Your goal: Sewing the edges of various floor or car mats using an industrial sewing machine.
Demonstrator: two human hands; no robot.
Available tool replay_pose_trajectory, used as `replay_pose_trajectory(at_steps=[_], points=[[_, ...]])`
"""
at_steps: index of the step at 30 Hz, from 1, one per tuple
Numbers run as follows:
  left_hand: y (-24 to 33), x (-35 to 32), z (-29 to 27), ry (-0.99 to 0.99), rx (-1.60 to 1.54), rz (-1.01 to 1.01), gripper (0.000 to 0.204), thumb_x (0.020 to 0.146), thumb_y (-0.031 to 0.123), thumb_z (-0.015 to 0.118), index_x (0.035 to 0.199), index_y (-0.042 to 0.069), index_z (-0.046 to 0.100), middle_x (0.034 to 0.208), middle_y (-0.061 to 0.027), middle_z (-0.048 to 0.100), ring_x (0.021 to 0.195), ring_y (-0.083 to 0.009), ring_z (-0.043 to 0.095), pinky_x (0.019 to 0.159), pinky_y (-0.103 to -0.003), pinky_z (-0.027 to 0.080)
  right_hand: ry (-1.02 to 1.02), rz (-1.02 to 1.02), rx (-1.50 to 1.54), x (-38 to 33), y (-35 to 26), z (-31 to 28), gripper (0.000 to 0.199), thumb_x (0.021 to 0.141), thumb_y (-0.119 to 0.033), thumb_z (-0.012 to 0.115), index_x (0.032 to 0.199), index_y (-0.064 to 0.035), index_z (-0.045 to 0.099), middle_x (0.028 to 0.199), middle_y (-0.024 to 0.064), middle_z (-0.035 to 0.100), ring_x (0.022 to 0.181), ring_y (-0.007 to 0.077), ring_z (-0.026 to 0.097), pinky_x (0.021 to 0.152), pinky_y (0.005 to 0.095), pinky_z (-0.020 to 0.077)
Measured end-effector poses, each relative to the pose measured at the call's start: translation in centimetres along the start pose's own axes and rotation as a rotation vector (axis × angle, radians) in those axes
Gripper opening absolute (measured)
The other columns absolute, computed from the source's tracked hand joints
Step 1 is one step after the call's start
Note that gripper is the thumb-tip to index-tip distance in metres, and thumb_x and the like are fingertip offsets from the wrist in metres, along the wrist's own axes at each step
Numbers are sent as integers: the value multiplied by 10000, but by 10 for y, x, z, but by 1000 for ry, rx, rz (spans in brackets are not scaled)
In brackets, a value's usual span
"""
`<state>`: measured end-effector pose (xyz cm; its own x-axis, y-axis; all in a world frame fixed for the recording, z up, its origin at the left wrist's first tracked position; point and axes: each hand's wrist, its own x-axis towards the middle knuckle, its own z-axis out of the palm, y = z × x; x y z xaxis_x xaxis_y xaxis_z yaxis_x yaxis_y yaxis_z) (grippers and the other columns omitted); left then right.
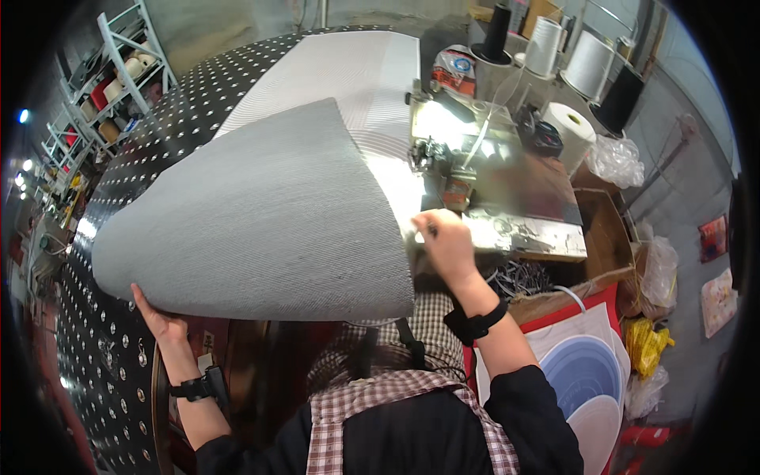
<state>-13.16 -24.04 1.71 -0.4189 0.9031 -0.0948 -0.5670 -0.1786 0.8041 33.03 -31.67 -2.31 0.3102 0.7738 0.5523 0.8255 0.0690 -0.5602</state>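
Observation:
A large grey ribbed mat (261, 222), curved at its left end, lies tilted in front of me. My left hand (164, 326) holds its near left edge, one digit stretched along the rim and the other fingers hidden beneath. At the mat's right edge, my right hand (447, 241) is closed, with a small dark thing showing between its fingers that I cannot make out. Just beyond that hand stands a sewing machine (455, 170) with its lamp lit. White patterned sheet material (364, 63) spreads out under and behind the grey mat.
A black tabletop studded with metal dots (107, 332) extends left and back. Thread cones (586, 63) crowd behind the machine. At right sits a cardboard box (606, 229) with grey scraps (522, 281); below it are blue and white rounded pieces (582, 368). Shelving (131, 59) stands far left.

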Motion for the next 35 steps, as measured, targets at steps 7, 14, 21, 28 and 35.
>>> replay_pose_trajectory(at_steps=[7,14,21,28,35], points=[[15,3,-29,-114,69,-171,865,775,359,679,1418,162,137,1412,-91,259,1292,-252,258,1046,-461,206,-555,796,1039,129,-20,49,506,788,-336,678,1051,67,523,692,75,564,491,111,475,461,247,423],[106,-35,-65,225,684,608,712,881,278,534,1431,130,108,1427,-184,205,1316,-253,247,1063,-393,189,-690,-88,449,106,-118,91,391,755,-162,657,1055,65,552,792,115,621,721,182,592,637,300,479],[224,-4,-46,-201,1514,818,468,947,256,384,1330,-11,354,1373,-155,371,1285,-233,321,1062,-320,204,-991,-14,889,75,-189,78,501,738,-140,661,1162,75,503,738,83,590,648,144,564,597,247,454],[175,65,-133,-260,1918,301,461,942,279,385,1278,-37,404,1236,-247,469,1149,-345,457,969,-363,348,-1044,228,784,123,-141,149,325,755,-220,651,968,19,597,675,56,597,548,134,533,506,275,441],[110,132,-199,144,2182,-9,524,951,392,337,1385,101,298,1454,-170,201,1339,-320,204,1089,-358,174,-265,278,16,293,-4,202,190,774,-180,608,908,-52,652,812,102,670,667,162,638,554,294,483]])
